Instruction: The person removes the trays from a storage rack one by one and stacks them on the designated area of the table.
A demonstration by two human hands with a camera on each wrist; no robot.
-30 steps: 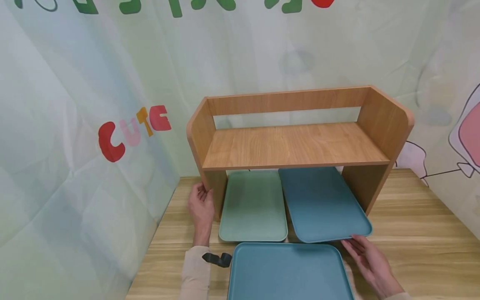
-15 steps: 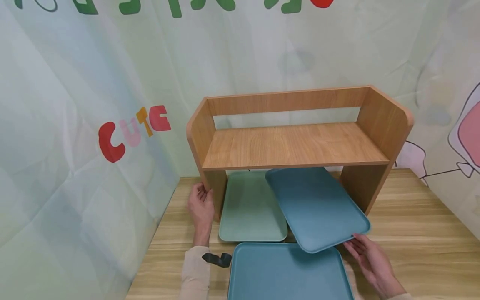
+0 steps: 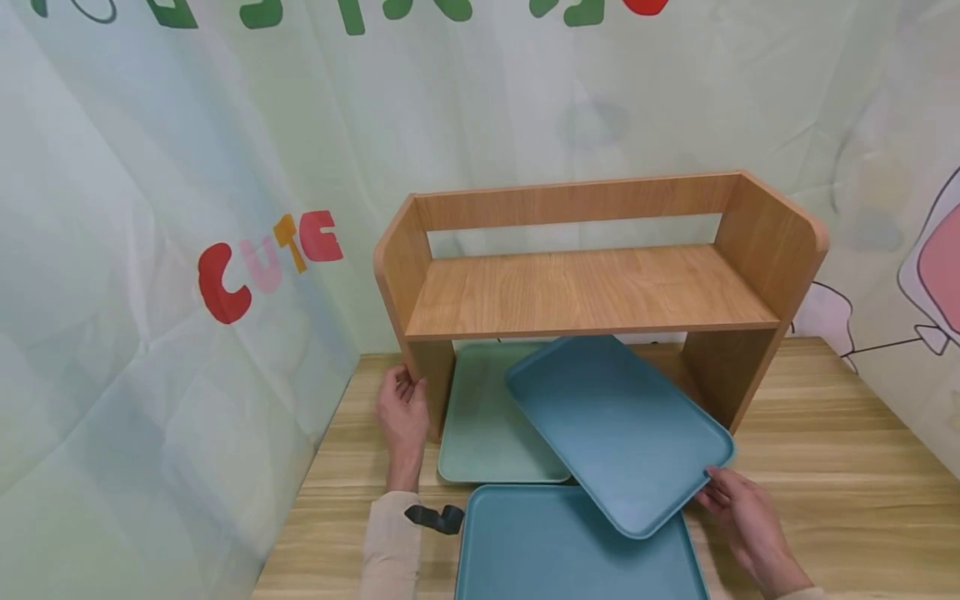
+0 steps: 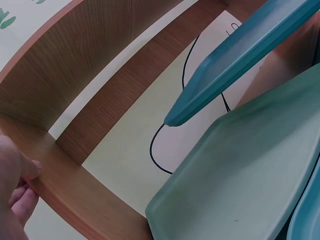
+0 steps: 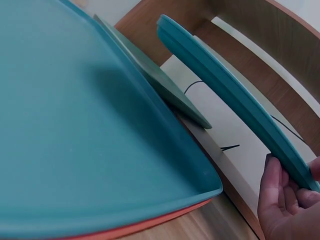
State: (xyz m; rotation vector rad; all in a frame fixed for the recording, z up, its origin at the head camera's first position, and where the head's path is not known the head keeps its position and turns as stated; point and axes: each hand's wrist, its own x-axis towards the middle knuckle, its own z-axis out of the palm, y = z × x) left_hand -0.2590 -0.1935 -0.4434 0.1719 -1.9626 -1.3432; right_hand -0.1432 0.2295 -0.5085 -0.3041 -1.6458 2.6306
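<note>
My right hand [image 3: 744, 518] pinches the right front edge of a blue tray [image 3: 622, 429]. In the right wrist view this tray [image 5: 230, 95] is raised, with the thumb on one face and the fingers on the other. It is turned askew, its back end under the wooden desk shelf [image 3: 592, 287]. A light green tray [image 3: 487, 425] lies partly beneath it, at the left of the shelf's lower space. My left hand [image 3: 402, 421] holds the front edge of the shelf's left side panel [image 4: 100, 205] between thumb and curled fingers.
A second blue tray [image 3: 547, 550] lies in front of the shelf, overhung by the held tray's corner. Under it an orange-red rim [image 5: 150, 225] shows in the right wrist view. The wood-grain table [image 3: 840, 467] extends to the right. Printed curtains [image 3: 247, 150] stand behind and left.
The blue tray in my right hand has swung round, its near corner toward me over the front tray and its back end leftward over the green one. My left hand stays on the shelf.
</note>
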